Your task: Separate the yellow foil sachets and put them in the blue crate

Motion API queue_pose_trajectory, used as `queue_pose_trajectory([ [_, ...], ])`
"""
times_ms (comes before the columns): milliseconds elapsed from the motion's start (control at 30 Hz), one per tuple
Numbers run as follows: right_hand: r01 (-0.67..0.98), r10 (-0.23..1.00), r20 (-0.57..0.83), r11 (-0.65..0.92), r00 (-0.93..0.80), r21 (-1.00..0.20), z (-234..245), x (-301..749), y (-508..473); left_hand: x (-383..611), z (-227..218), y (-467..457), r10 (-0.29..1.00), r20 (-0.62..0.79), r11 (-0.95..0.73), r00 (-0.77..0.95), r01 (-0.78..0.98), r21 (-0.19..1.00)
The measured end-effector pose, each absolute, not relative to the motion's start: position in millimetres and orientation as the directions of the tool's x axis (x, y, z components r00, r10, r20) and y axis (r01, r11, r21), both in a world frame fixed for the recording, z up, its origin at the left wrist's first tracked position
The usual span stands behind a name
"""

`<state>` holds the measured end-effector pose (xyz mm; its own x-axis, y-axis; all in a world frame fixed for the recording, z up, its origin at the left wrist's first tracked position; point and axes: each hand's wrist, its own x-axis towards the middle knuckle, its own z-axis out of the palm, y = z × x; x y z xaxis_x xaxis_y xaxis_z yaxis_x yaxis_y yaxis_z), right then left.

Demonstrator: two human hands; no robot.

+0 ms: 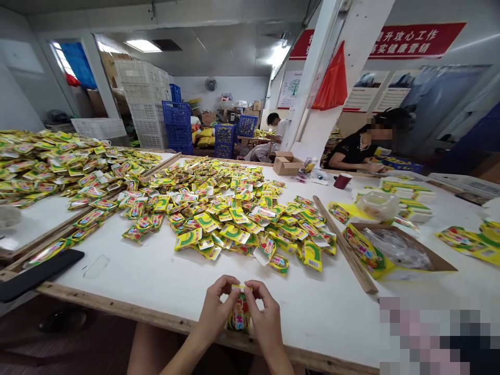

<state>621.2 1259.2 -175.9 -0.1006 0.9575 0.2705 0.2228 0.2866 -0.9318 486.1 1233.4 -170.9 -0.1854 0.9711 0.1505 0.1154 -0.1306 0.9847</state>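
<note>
Between both hands, at the table's front edge, is a small yellow and green candy packet (239, 315) with a colourful printed front. My left hand (217, 303) pinches its top left corner between thumb and fingers. My right hand (264, 308) grips the top right corner the same way. The packet stands with its printed face towards me and its lower end near the wooden edge. Beyond the hands, a wide heap of similar packets (234, 213) covers the middle of the white table (156, 276).
A black phone (42, 273) lies at the left edge. Wooden strips (344, 245) divide the table. To the right stands an open printed box (386, 250) with clear plastic inside. Another packet heap (58, 161) fills the left. Two people (359, 148) sit farther back, near stacked crates (177, 125).
</note>
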Motion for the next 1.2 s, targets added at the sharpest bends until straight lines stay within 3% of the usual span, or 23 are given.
queue_pose_trajectory([
  [433, 0.091, 0.964, 0.218, 0.234, -0.153, -0.968, -189.7, 625.0, 1255.3, 484.8, -185.9, 1232.5, 0.985, 0.060, -0.083, -0.159, -0.144, 0.986],
  [800, 0.091, 0.967, 0.220, 0.232, -0.130, -0.968, -187.3, 624.8, 1251.7, 484.9, -186.1, 1237.7, 0.988, 0.053, -0.060, -0.142, -0.045, 0.997],
  [1033, 0.093, 0.952, 0.246, 0.266, -0.184, -0.960, -185.6, 627.5, 1250.1, 472.4, -187.4, 1230.5, 0.981, 0.182, -0.170, -0.068, 0.158, 0.973],
  [1200, 0.083, 0.959, 0.264, 0.273, -0.108, -0.958, -188.4, 627.7, 1248.4, 474.3, -186.9, 1228.5, 0.978, 0.209, -0.205, 0.001, 0.198, 0.958],
])
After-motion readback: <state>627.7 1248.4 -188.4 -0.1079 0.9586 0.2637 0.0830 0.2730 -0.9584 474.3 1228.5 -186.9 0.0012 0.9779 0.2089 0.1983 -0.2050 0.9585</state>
